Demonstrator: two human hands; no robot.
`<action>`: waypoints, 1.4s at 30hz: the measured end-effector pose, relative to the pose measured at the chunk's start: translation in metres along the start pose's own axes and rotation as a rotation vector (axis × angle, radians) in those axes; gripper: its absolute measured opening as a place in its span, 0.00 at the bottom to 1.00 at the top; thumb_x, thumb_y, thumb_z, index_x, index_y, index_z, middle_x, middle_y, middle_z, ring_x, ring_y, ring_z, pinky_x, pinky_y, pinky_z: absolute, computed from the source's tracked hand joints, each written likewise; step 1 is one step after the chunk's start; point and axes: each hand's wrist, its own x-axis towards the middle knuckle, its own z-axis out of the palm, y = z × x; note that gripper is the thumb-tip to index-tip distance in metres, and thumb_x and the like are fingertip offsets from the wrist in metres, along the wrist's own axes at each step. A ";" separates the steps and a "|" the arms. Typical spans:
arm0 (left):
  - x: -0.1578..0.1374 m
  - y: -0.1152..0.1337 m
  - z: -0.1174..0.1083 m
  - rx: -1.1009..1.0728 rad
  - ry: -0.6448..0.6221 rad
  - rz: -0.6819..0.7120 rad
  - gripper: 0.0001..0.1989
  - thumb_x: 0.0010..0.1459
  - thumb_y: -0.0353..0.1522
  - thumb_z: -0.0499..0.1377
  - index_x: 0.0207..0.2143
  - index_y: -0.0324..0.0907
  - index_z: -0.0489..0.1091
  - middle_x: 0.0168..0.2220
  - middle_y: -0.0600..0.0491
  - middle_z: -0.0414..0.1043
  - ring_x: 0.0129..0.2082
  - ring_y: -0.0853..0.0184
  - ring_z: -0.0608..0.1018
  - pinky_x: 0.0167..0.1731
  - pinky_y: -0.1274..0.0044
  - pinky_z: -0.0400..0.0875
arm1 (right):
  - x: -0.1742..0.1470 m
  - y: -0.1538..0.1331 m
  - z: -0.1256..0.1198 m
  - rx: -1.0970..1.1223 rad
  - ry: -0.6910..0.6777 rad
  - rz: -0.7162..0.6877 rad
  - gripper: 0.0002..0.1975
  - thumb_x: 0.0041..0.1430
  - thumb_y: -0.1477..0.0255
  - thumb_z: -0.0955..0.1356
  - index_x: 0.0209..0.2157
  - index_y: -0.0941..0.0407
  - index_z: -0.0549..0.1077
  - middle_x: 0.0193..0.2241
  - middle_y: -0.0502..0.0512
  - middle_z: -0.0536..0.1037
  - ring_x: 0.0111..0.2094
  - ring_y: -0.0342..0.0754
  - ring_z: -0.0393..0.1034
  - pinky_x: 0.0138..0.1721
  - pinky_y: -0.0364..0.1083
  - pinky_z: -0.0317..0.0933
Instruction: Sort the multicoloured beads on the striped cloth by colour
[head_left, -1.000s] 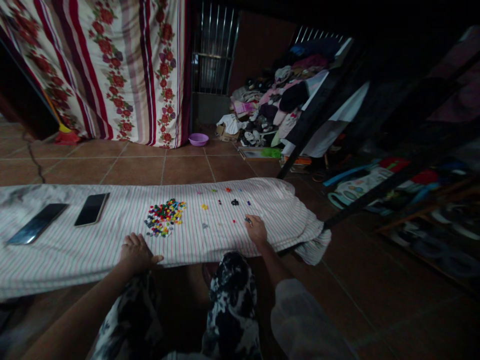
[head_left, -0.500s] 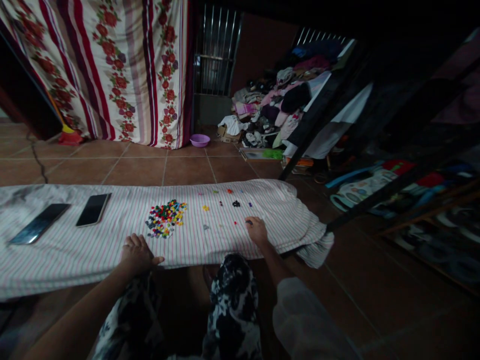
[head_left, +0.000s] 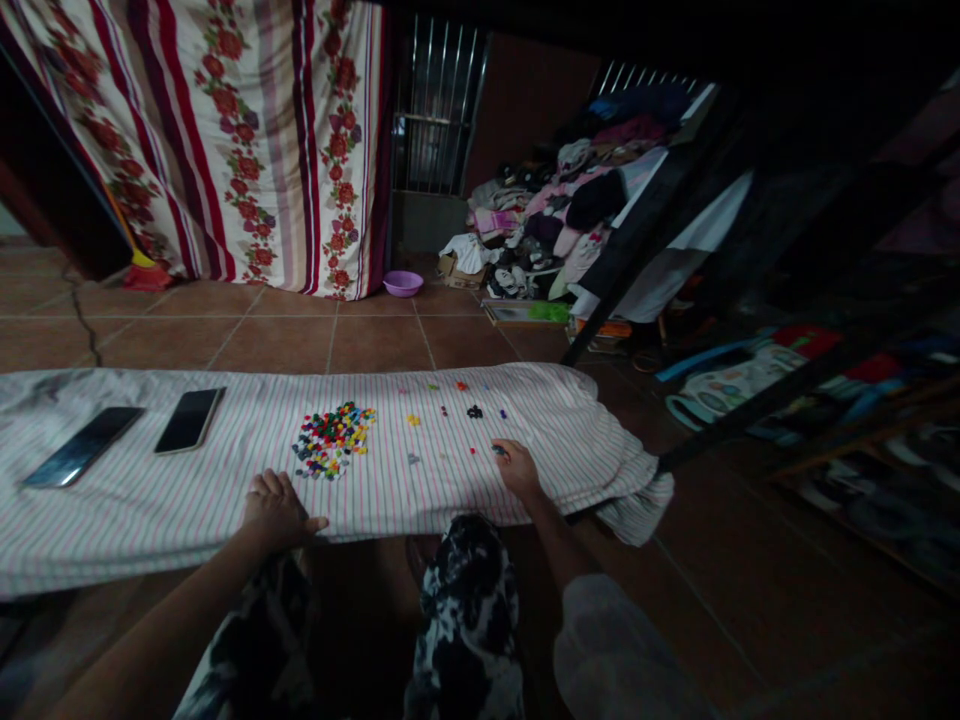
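Observation:
My left hand [head_left: 271,508] lies with fingers apart on the near edge of the striped cloth [head_left: 247,430], holding nothing. My right hand [head_left: 517,470] is low over the cloth further right, its thumb and fingers bent together around a small dark bead-like piece [head_left: 498,450]. Just left of those fingertips sits a red piece [head_left: 472,451]. Small groups sorted by colour are spread nearby: a black cluster [head_left: 475,411], yellow pieces [head_left: 413,420], grey pieces [head_left: 413,459], orange-red pieces [head_left: 461,385] and purple pieces [head_left: 503,413]. A mixed multicoloured pile [head_left: 334,440] lies between my hands.
Two phones, one dark [head_left: 189,420] and one shiny [head_left: 84,447], lie at the left on the cloth. Beyond are a floral curtain [head_left: 277,150], a purple basin [head_left: 403,284] and a heap of clothes [head_left: 555,210]. A dark slanting post [head_left: 637,240] stands at the right.
The view has shifted slightly. My right hand's fingers have loosened a little, showing more of the dark piece at the fingertips. The left hand stays in place.

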 end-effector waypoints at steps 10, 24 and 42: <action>0.001 0.000 -0.001 -0.003 -0.025 -0.005 0.59 0.50 0.58 0.53 0.64 0.11 0.50 0.64 0.13 0.51 0.64 0.29 0.59 0.56 0.57 0.58 | 0.005 0.005 -0.002 0.028 -0.023 -0.016 0.19 0.48 0.80 0.63 0.39 0.57 0.79 0.40 0.60 0.81 0.46 0.53 0.74 0.53 0.52 0.67; 0.001 -0.001 0.001 -0.080 0.024 -0.011 0.59 0.47 0.58 0.55 0.62 0.11 0.54 0.61 0.14 0.55 0.61 0.30 0.61 0.53 0.57 0.60 | 0.010 -0.014 -0.017 -0.090 -0.102 -0.007 0.19 0.49 0.81 0.64 0.40 0.55 0.81 0.40 0.58 0.81 0.44 0.51 0.74 0.52 0.49 0.66; 0.000 0.000 0.001 -0.016 0.012 -0.007 0.59 0.50 0.59 0.54 0.63 0.13 0.52 0.64 0.14 0.52 0.64 0.29 0.59 0.56 0.56 0.59 | 0.014 -0.022 -0.021 -0.068 -0.099 0.010 0.12 0.49 0.80 0.64 0.32 0.55 0.77 0.35 0.56 0.80 0.41 0.50 0.73 0.49 0.48 0.65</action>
